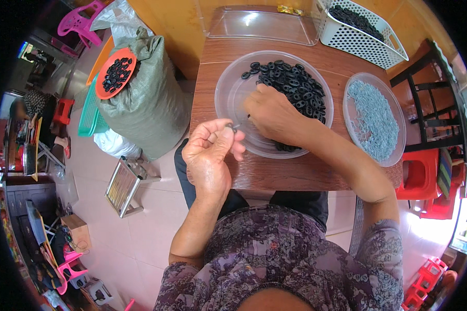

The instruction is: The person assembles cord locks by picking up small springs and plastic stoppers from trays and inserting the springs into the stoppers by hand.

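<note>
A small dark ring (229, 126) is being pinched between the fingertips of the left hand (208, 153), at its 1 o'clock. The right hand (275, 116) is being rested, fingers curled narrow, in the clear bowl (233, 88); black rings (293, 85) are lying at its 12 o'clock.

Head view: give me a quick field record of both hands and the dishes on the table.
left hand: raised over the table's near edge, fingers pinching a small dark part
right hand: resting in the clear bowl on the black rings
clear plate: right of the bowl, holds small pale blue-grey pieces
white basket: far right corner, dark parts inside
</note>
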